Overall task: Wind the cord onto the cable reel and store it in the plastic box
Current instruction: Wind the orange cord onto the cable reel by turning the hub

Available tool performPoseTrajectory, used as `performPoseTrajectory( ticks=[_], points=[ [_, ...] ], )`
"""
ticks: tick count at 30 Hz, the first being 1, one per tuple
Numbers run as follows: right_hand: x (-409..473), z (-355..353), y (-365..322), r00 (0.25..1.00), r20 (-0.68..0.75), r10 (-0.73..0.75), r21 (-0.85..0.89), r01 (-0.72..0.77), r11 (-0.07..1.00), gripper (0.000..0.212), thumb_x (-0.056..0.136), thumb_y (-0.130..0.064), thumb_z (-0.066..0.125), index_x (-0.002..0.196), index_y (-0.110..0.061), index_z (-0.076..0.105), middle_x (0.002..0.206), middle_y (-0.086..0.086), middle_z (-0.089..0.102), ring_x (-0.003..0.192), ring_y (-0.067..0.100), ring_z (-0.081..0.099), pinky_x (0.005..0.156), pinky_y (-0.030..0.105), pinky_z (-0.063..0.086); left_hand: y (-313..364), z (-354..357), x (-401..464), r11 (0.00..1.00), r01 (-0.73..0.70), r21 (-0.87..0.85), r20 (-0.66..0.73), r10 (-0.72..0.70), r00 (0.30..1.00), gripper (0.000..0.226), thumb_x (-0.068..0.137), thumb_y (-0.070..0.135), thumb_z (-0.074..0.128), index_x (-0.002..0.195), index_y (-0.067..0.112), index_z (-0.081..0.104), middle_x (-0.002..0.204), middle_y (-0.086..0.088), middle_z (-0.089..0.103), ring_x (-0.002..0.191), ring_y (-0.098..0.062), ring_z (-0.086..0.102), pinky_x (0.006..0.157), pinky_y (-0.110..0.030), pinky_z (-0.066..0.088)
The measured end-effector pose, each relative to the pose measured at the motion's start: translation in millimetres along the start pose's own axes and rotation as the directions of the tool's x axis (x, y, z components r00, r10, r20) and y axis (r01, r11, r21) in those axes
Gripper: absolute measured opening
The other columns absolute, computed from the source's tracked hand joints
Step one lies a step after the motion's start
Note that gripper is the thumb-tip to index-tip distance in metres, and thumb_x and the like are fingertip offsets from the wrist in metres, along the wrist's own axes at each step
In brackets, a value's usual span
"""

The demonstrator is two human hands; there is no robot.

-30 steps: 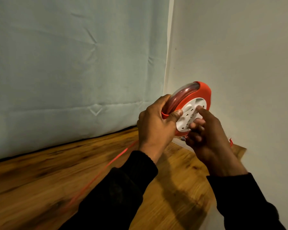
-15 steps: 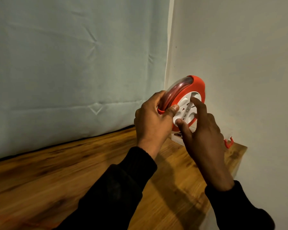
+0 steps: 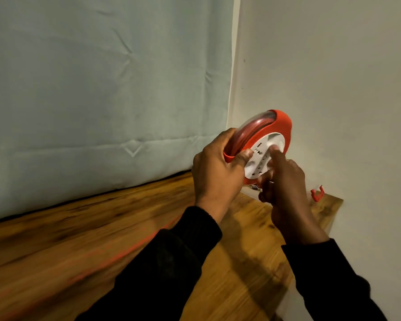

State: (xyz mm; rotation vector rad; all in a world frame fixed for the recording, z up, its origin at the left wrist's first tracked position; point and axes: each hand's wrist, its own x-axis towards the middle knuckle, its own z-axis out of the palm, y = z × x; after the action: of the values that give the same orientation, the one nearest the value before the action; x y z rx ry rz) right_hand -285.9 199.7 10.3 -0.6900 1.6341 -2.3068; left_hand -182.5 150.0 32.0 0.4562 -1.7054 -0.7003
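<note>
the person's dark sleeves enter from the bottom of the frame, and between them, in the lower left, a loose run of red cord lies blurred across the wooden floor, slanting up toward the hands. that much cord is not yet on the drum, so the winding looks partly done at best.

at centre right the left hand grips the cable reel by its rim, fingers curled round the clear edge and the thumb pressed on the front near the white socket face. the reel is held up off the floor, tilted, its face toward the lower right. red coils show through the clear housing, so some cord is already wound. the right hand has its forefinger stretched out, tip pressed on the white face, the other fingers curled loosely beneath; whether they pinch anything cannot be told. it reads as cranking the face round.

what is left, by judgement: draw in the rest of the cord, then put the reel away. no plastic box shows in the frame.

just beyond the hands a small red hook-shaped piece lies on the floor near the right wall, close to something pale that the hands hide. behind, a pale blue fabric panel fills the upper left. the loose cord could snag as it drags in.
</note>
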Motion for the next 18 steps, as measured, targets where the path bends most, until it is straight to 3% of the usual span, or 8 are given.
performPoseTrajectory(
  ticks=[2,4,6,8,11,14,16,18],
  points=[
    [-6,-4,11,0.939,-0.042,-0.341,-0.335,0.308,0.890,0.040,0.093,-0.056,0.051,0.112,-0.020,0.053,0.079,-0.011,0.065,0.071,0.016,0.066,0.059,0.034,0.054,-2,-3,3,0.998,0.042,-0.039,-0.021,-0.042,0.999,0.040,0.085,0.028,0.069,0.123,0.022,0.060,0.114,0.007,0.067,0.092,0.000,0.055,0.074,-0.005,0.043],
    [-14,-9,18,0.785,0.101,-0.611,-0.603,0.537,0.590,0.045,0.093,-0.055,0.053,0.128,-0.029,0.043,0.099,-0.010,0.065,0.081,0.017,0.068,0.065,0.033,0.054,-2,-5,6,0.995,0.072,-0.065,-0.030,-0.074,0.997,0.041,0.084,0.029,0.069,0.123,0.022,0.060,0.115,0.007,0.067,0.094,0.000,0.054,0.076,-0.010,0.047],
    [-14,-8,22,0.719,0.223,-0.659,-0.708,0.584,0.398,0.056,0.093,-0.052,0.056,0.141,-0.033,0.034,0.117,0.001,0.061,0.083,0.018,0.065,0.058,0.026,0.045,1,-6,7,0.993,0.091,-0.077,-0.026,-0.093,0.995,0.040,0.084,0.029,0.069,0.123,0.023,0.061,0.114,0.008,0.067,0.093,0.000,0.055,0.083,-0.020,0.054],
    [-12,-5,22,0.713,0.233,-0.661,-0.743,0.569,0.353,0.059,0.094,-0.053,0.055,0.144,-0.036,0.030,0.123,0.006,0.059,0.086,0.022,0.065,0.056,0.025,0.046,2,-8,8,0.989,0.110,-0.099,-0.024,-0.113,0.993,0.039,0.084,0.028,0.070,0.122,0.023,0.062,0.112,0.007,0.068,0.093,-0.002,0.058,0.086,-0.030,0.056],
    [-10,-1,18,0.695,0.216,-0.686,-0.729,0.582,0.361,0.058,0.095,-0.054,0.052,0.145,-0.037,0.028,0.121,0.008,0.060,0.090,0.025,0.065,0.062,0.027,0.048,4,-8,8,0.986,0.116,-0.120,-0.008,-0.118,0.993,0.041,0.084,0.028,0.070,0.123,0.022,0.061,0.113,0.008,0.067,0.095,-0.003,0.059,0.087,-0.030,0.056],
    [-8,-1,11,0.696,0.226,-0.682,-0.716,0.593,0.368,0.059,0.094,-0.052,0.055,0.145,-0.038,0.032,0.115,0.008,0.064,0.090,0.024,0.065,0.067,0.028,0.047,5,-6,6,0.996,0.049,-0.071,0.016,-0.048,0.999,0.038,0.085,0.029,0.068,0.122,0.023,0.060,0.104,0.015,0.062,0.086,0.004,0.055,0.082,-0.017,0.051],
    [-6,-2,7,0.791,0.138,-0.597,-0.609,0.543,0.579,0.053,0.087,-0.054,0.062,0.135,-0.039,0.043,0.107,0.000,0.070,0.085,0.018,0.068,0.068,0.032,0.054,4,-5,5,1.000,0.006,-0.027,0.019,-0.005,1.000,0.038,0.086,0.031,0.067,0.122,0.024,0.060,0.102,0.018,0.060,0.076,0.012,0.053,0.073,-0.004,0.044],
    [-4,-1,-4,0.953,0.023,-0.302,-0.277,0.297,0.914,0.044,0.086,-0.055,0.063,0.119,-0.029,0.054,0.093,-0.001,0.072,0.074,0.014,0.068,0.061,0.033,0.054,2,-3,3,1.000,-0.031,0.004,0.016,0.031,0.999,0.038,0.086,0.031,0.067,0.122,0.022,0.060,0.102,0.017,0.064,0.076,0.011,0.056,0.069,0.000,0.043]
  ],
)
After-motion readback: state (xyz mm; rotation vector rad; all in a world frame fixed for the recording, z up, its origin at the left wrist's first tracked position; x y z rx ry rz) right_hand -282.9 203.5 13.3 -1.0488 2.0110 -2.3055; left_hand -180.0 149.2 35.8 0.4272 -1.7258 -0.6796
